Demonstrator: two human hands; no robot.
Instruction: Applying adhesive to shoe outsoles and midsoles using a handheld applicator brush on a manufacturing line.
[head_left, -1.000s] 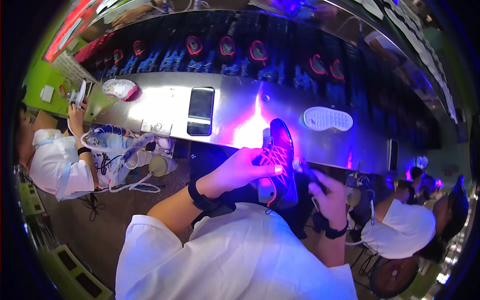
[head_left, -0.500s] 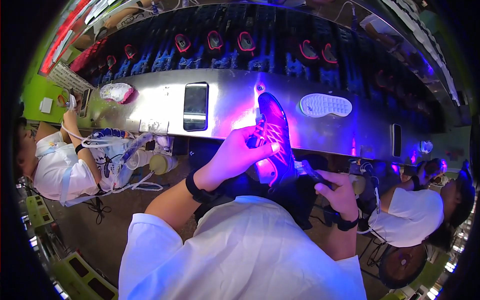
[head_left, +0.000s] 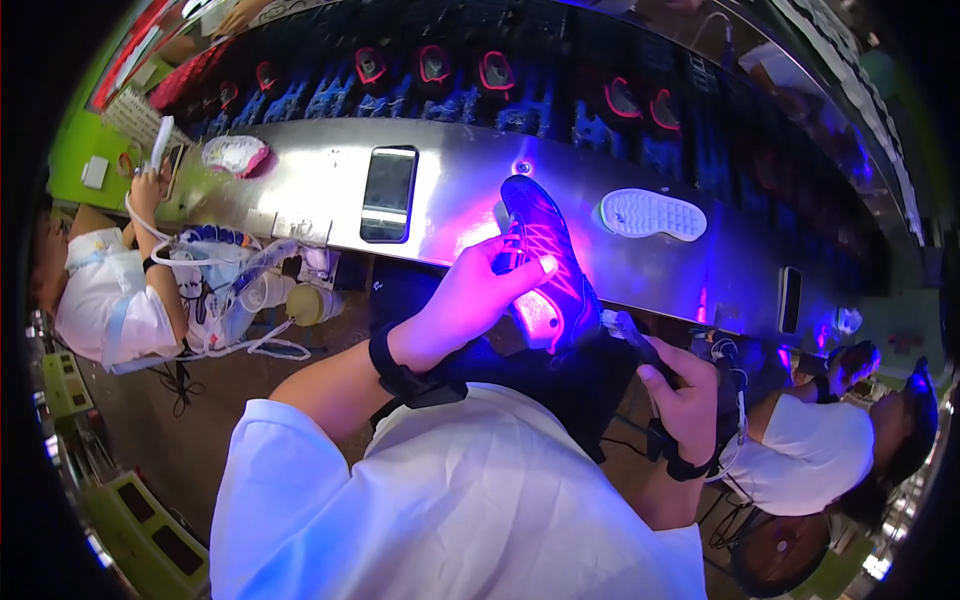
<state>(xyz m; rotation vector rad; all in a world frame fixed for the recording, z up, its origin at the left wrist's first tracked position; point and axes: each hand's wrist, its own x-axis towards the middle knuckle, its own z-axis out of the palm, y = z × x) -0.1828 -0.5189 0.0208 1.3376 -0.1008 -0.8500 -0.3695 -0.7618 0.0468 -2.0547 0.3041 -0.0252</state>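
Observation:
A dark shoe upper point(head_left: 562, 240) with red zigzag lacing points away from me, its toe over the metal bench edge, lit violet and pink. My left hand point(head_left: 478, 298) is closed on its left side, the thumb lying across the lacing. In my right hand point(head_left: 686, 398) is a brush point(head_left: 632, 335) with a dark handle and pale bristles. The bristles are close beside the shoe's lower right edge; whether they touch it I cannot tell. A white shoe sole point(head_left: 655, 214) with a grid pattern lies on the bench to the right of the toe.
On the metal bench point(head_left: 300, 165) lie a phone point(head_left: 388, 195), a white-and-pink shoe part point(head_left: 236, 155) and another phone point(head_left: 790, 298). Beyond runs a dark rack point(head_left: 560, 75) carrying several red-edged shoe parts. Co-workers sit at left point(head_left: 115, 305) and right point(head_left: 815, 445). A cup point(head_left: 312, 303) stands at left.
My right hand and the brush have moved slightly right, away from the shoe's edge. The shoe's toe has tilted a little left. The left co-worker's hand has risen with a white object.

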